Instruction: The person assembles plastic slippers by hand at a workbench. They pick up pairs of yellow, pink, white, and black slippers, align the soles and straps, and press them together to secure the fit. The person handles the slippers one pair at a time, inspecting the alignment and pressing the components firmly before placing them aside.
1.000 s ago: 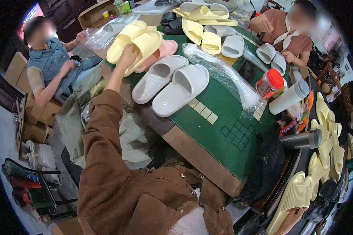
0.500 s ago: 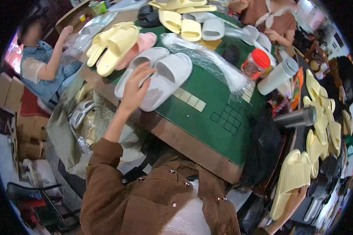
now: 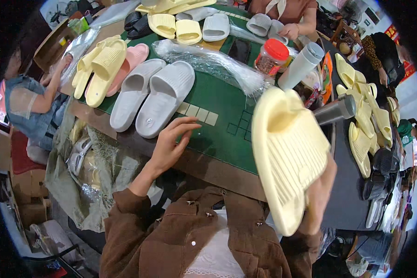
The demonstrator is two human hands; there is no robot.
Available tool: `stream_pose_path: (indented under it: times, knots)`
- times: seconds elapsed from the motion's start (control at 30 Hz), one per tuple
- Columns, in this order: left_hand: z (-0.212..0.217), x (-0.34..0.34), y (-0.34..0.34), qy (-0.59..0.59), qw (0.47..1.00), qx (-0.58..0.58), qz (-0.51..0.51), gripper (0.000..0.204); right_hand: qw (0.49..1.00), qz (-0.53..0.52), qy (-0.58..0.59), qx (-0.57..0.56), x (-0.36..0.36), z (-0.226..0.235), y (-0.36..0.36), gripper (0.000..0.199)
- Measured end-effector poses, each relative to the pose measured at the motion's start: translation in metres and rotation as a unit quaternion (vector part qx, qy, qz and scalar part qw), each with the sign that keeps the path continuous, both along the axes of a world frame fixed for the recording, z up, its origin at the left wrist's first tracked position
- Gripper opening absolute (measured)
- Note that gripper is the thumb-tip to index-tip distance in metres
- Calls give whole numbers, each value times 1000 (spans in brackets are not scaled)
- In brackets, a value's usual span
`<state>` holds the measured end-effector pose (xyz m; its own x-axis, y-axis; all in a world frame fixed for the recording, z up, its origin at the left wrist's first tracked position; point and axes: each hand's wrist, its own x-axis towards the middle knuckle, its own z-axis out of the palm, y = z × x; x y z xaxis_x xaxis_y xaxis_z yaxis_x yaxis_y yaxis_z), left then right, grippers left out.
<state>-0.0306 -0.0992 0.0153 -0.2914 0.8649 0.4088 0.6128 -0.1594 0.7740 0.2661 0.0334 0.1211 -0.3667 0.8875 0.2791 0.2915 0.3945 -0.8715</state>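
A: State of R grip (image 3: 320,194)?

B: Clenched on yellow slippers (image 3: 292,157), approx. two stacked, judging by outline. Fingers mostly hidden behind; exact placement: can't tell.

A: Position of same?

B: Up in air, R side, over near edge of main surface (image 3: 208,144), steeply tilted, ribbed straps facing viewer. Steel tumbler (image 3: 334,110) just behind in view; touching or apart: can't tell.

A: L grip (image 3: 169,146)?

B: Empty, fingers loosely spread, near front edge, just beside grey slippers (image 3: 167,95). Apparently no contact.

A: Technique notes, R side?

B: Hold firm across both, enough to prevent sliding apart, w/o crushing straps (prob. soft foam, judged by look). For any move L, lift slightly first; clear tumbler & white bottle (image 3: 302,66).

A: Best use of L grip?

B: Bring under free end for support, esp. w/ upper slipper prone to slip. Rec. two-point hold, then level out. If setting down: lower flat, not end-first, on green mat next to grey pair. Avoid plastic bags (image 3: 213,62): slick, prob. poor footing.

A: Other hazards?

B: Red-lidded jar (image 3: 272,56), beyond bottle; est. low risk w/ slow, short path.
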Motion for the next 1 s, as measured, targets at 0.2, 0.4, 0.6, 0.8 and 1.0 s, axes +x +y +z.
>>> stream_pose_path:
  times: [0.2, 0.4, 0.6, 0.8, 1.0]
  knots:
    - [8, 9, -5, -64, 998, -4, -4, 27, 995, 37, -78, -42, -62, -66, 18, 19]
    - [-19, 9, -2, -124, 990, -67, 25, 48, 990, 141, 0, -14, -77, -130, 1, 33]
    - [-22, 17, -1, 36, 994, -95, 35, 64, 991, 121, -20, -50, -48, -101, 4, 28]
    - [-20, 33, 9, 8, 996, -93, 0, 64, 992, 15, -59, 111, -50, -117, 17, 43]
    - [-26, 25, 7, 50, 997, -58, 21, 52, 988, 92, -88, 91, -44, -117, -1, 39]
